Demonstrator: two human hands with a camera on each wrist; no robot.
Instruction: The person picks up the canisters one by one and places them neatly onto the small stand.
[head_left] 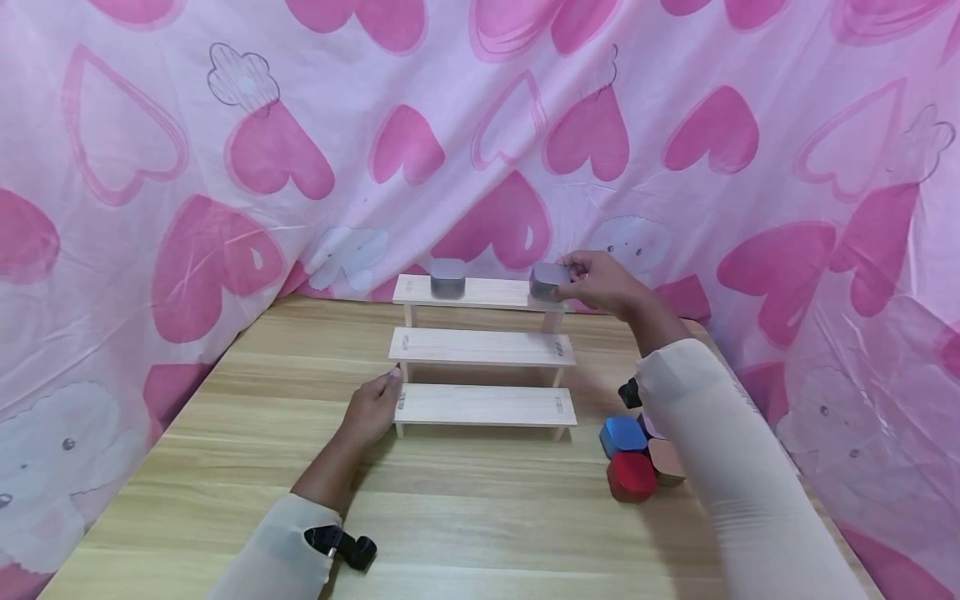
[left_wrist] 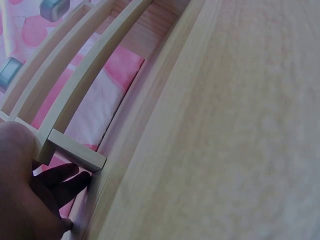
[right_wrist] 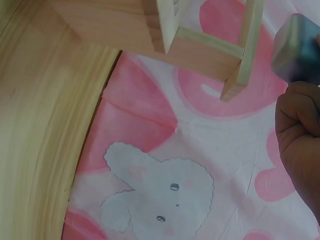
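A three-tier wooden step rack [head_left: 483,405] stands on the table. At the left end of its lowest shelf my left hand [head_left: 372,407] grips the edge, thumb on top; in the left wrist view the fingers [left_wrist: 60,185] curl beside the end leg. My right hand [head_left: 603,283] pinches a grey rounded block [head_left: 548,281] at the right end of the top shelf. In the right wrist view this block [right_wrist: 295,47] shows beside the curled fingers. Another grey rounded block [head_left: 447,280] sits toward the left on the same shelf.
On the table right of the rack are a blue block [head_left: 623,437], a red block [head_left: 632,477], a tan block [head_left: 667,461] and a purple one [head_left: 651,425], partly hidden by the right sleeve [head_left: 712,450]. A pink heart-print curtain [head_left: 337,108] hangs behind the table [head_left: 480,517].
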